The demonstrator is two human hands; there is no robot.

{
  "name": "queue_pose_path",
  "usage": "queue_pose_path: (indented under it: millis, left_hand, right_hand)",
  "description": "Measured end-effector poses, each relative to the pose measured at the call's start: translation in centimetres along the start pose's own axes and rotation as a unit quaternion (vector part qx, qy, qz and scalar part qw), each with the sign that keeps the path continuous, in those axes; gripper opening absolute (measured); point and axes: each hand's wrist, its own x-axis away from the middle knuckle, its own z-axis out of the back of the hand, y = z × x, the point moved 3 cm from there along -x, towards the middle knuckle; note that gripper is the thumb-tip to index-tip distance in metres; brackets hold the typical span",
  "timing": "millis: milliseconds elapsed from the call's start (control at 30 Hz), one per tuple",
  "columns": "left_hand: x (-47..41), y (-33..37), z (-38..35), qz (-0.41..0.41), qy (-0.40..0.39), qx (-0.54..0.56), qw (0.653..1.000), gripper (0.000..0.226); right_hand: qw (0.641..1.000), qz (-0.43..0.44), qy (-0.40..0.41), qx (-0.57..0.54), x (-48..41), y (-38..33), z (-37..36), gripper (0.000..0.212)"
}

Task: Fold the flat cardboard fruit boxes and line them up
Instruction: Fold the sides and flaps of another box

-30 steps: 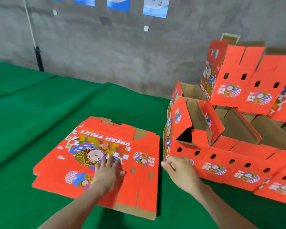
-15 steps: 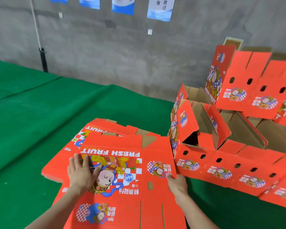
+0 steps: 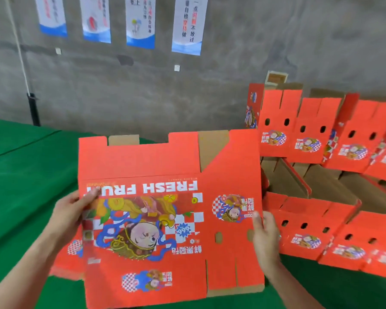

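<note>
- The flat box point(image 3: 156, 166) is up in the air in the middle, near the person. It stands upright with its picture side facing them, and the words are upside down.
- The left hand point(image 3: 68, 211) pinches the left edge. Its thumb is on the front and its fingers are behind.
- The right hand point(image 3: 265, 237) pinches the right edge the same way, just beside the small round picture.
- I think the box is light, as it is only thin card.
- It looks stiff enough to stay flat, but it should bend easily along its fold lines.
- The printed side may be a bit slippery, so a firm pinch is best.
- The two side edges, about halfway up, look like the best places to hold it.
- The flaps point(image 3: 221, 273) have cuts between them, so they could flop or tear if pulled.
- A pile point(image 3: 67, 262) of more flat ones lies on the green mat point(image 3: 20, 186), near left.
- The folded boxes point(image 3: 308, 237) stand in rows on the right, and some sit on top of others.
</note>
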Motion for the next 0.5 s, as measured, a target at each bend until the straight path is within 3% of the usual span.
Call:
queue_pose_path:
  millis: [67, 167, 267, 367, 500]
  left_hand:
    - [1.7, 1.6, -2.8, 0.044, -0.09, 0.05, 0.994, 0.013]
    - [4.6, 2.9, -6.8, 0.048, -0.132, 0.066, 0.988, 0.008]
    - [8.2, 3.7, -10.5, 0.028, -0.153, 0.057, 0.986, 0.018]
    - [11.6, 4.2, -13.5, 0.018, -0.177, 0.068, 0.982, 0.012]
    - [14.6, 4.5, -16.4, 0.013, -0.194, 0.078, 0.978, 0.012]
  right_hand:
    - [1.0, -0.015, 0.002, -0.001, 0.1, 1.2, 3.2, 0.013]
    - [0.998, -0.033, -0.005, 0.046, 0.0, 1.3, 7.9, 0.012]
    - [0.983, 0.076, 0.058, 0.157, -0.4, -1.9, 12.5, 0.043]
    - [0.95, 0.241, 0.038, 0.197, 0.0, -6.2, 15.2, 0.038]
    - [0.944, 0.264, -0.036, 0.192, 0.0, -9.3, 17.6, 0.034]
